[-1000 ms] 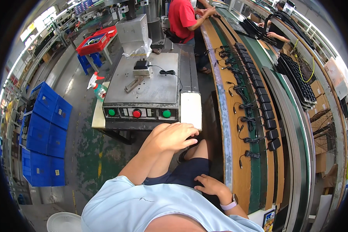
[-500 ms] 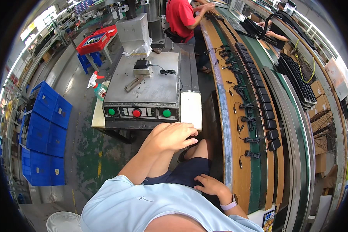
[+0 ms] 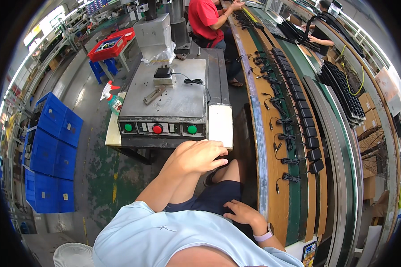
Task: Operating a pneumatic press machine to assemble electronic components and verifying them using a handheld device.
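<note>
My left hand (image 3: 201, 156) hangs loosely curled before the front edge of a press machine, beside a white board (image 3: 220, 126); a gap shows between thumb and fingers, and nothing is seen in it. On my dark shorts, near the right thigh, my right hand (image 3: 245, 212) lies with fingers spread and holds nothing. A black power adapter (image 3: 163, 72) sits on a metal block on the machine's steel plate (image 3: 136, 107), its cable (image 3: 193, 82) bundled beside it. A small metal bar (image 3: 153, 95) lies in front of the block. Two green buttons and a red button (image 3: 157, 128) face me.
At right, a conveyor bench carries a row of black adapters (image 3: 304, 113) with bundled cables. A spray bottle (image 3: 115, 101) stands left of the plate. Blue crates (image 3: 53, 153) are stacked on the left. A co-worker in red (image 3: 205, 20) works beyond; another person is at far right.
My hands have stayed still. The co-worker in red has shifted slightly left, and the person at the far right has moved an arm and leaned into view.
</note>
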